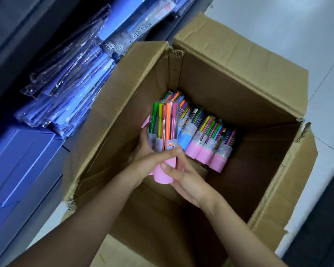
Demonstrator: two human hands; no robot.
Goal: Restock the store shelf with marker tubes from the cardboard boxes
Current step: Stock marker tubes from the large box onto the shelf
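While both hands reach down into the open cardboard box, they hold one marker tube between them above the box floor. Left hand: fingers curled round the tube's left side, thumb laid across the label band. Right hand: fingers and thumb wrapped on the pink base, from below and the right. A second pink tube seems to sit behind the held one, against the left palm; cannot confirm.

Held tube: long axis runs away from the person, clear cap end far, pink base near, tilted up out of the box.

Remaining marker tubes lie on the box floor in a row just beside the held tube, to its right, same orientation, touching one another.

Shelf stands to the left of the box, stacked with blue plastic-wrapped packs. Left hand is nearer it.

Judgement: the next move is a lift clear of the left box flap, then a swing left toward the shelf.
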